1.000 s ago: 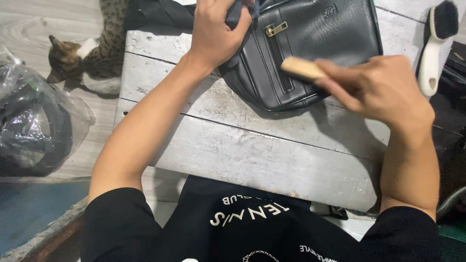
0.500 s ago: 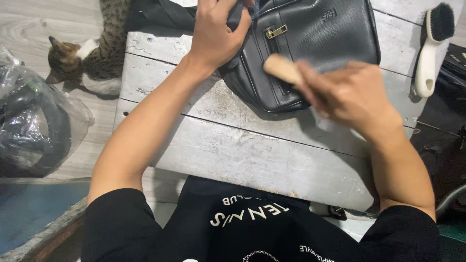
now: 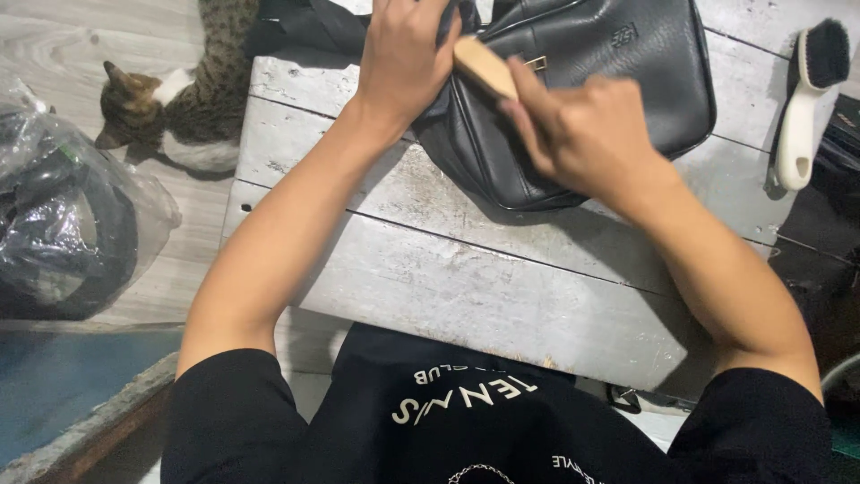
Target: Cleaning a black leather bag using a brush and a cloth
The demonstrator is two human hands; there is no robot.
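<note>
The black leather bag (image 3: 582, 81) lay across the counter (image 3: 502, 278); left hand (image 3: 403, 58) gripped its edge, right hand (image 3: 582, 134) pressed a wooden brush (image 3: 484, 67) against it.

To your left, a crinkled clear plastic bag (image 3: 67, 224) holding dark items lay on the floor.

Black handbag (image 3: 618, 81): I note grained leather, soft sheen, small brass-coloured metal clasp (image 3: 537, 63). Pale wooden brush (image 3: 484, 67): smooth, matt. Whitewashed plank desk (image 3: 466, 269): rough, weathered wood. Clear plastic bag (image 3: 63, 224): glossy, crinkled.
</note>
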